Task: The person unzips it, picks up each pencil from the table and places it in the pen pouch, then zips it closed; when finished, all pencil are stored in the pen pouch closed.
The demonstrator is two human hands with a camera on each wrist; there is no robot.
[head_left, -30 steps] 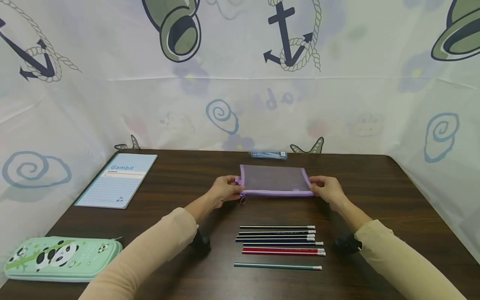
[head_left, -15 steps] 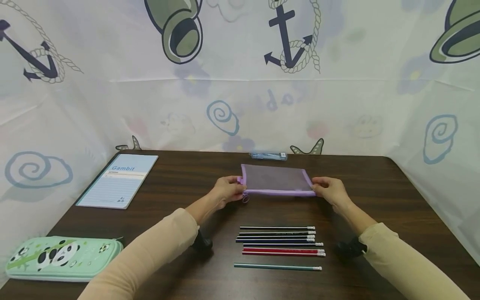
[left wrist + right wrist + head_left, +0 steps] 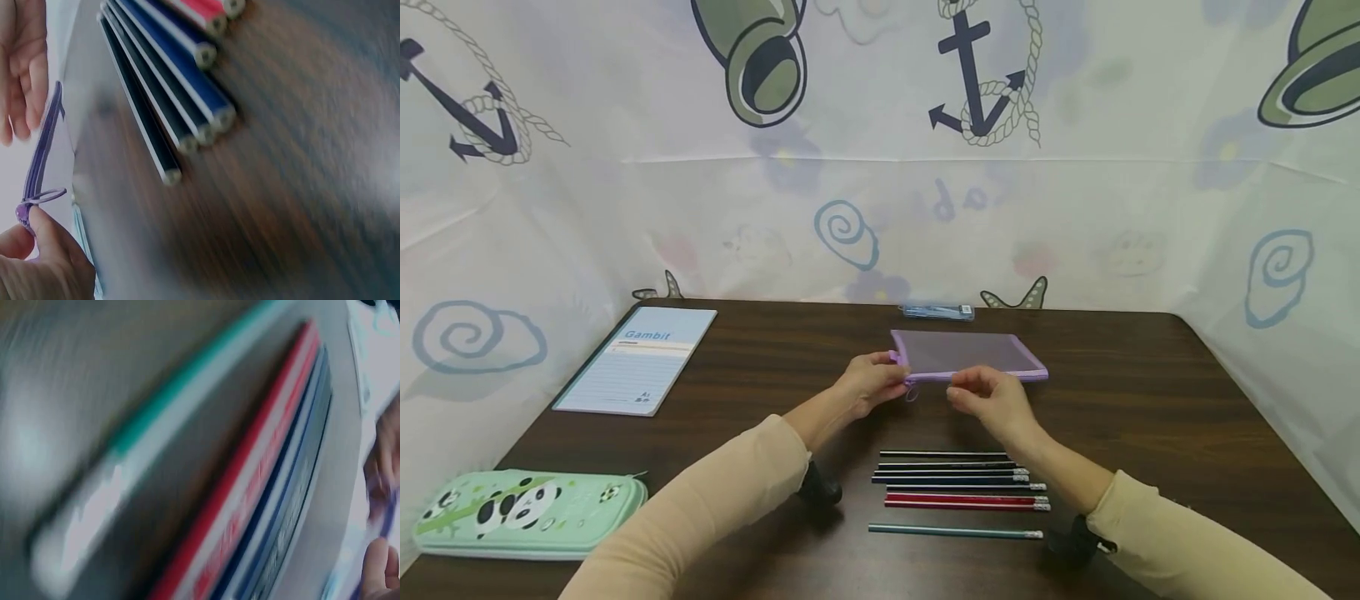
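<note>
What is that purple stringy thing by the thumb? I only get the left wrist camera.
Observer: It is the edge of a purple mesh pouch. The left hand pinches its left end, by the zipper.
Operator: Where is the other hand?
Observer: The right hand is at the pouch's near edge, about halfway along. I cannot tell whether it grips.
Operator: Are there any pencils I can't see?
Observer: Yes, a teal pencil lies apart from the row, nearest the person.
</note>
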